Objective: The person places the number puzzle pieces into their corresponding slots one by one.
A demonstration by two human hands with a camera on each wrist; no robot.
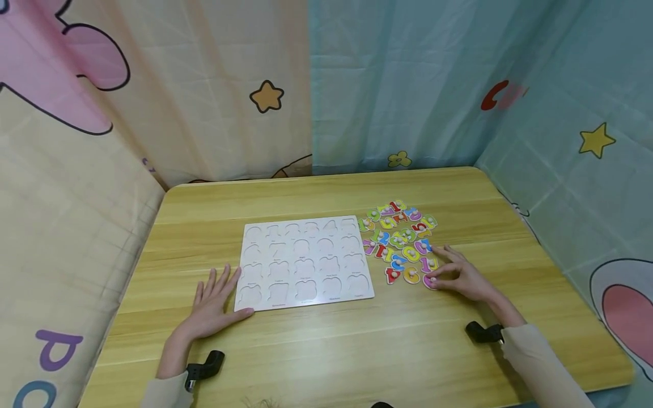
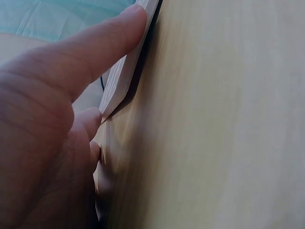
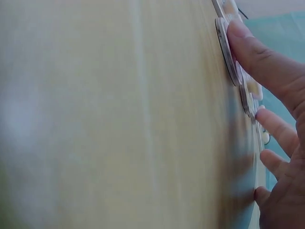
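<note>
A white wooden puzzle board (image 1: pixel 291 273) with rows of shaped recesses lies on the table. My left hand (image 1: pixel 214 303) rests at its near left corner with fingers spread. In the left wrist view, the thumb lies on the edge of the board (image 2: pixel 125 78). To the right of the board is a cluster of colourful number puzzle pieces (image 1: pixel 400 238) with small knobs. At the cluster's near right end, my right hand (image 1: pixel 461 277) pinches a purple piece (image 1: pixel 429 282) between thumb and index finger. The right wrist view shows the thumb against this piece (image 3: pixel 228 50); the index fingertip is hidden there.
The wooden table (image 1: pixel 316 351) has rounded back corners. Printed curtains (image 1: pixel 377 85) hang behind it and at both sides. Each wrist bears a black camera mount, one on the left (image 1: pixel 205 368) and one on the right (image 1: pixel 483 332).
</note>
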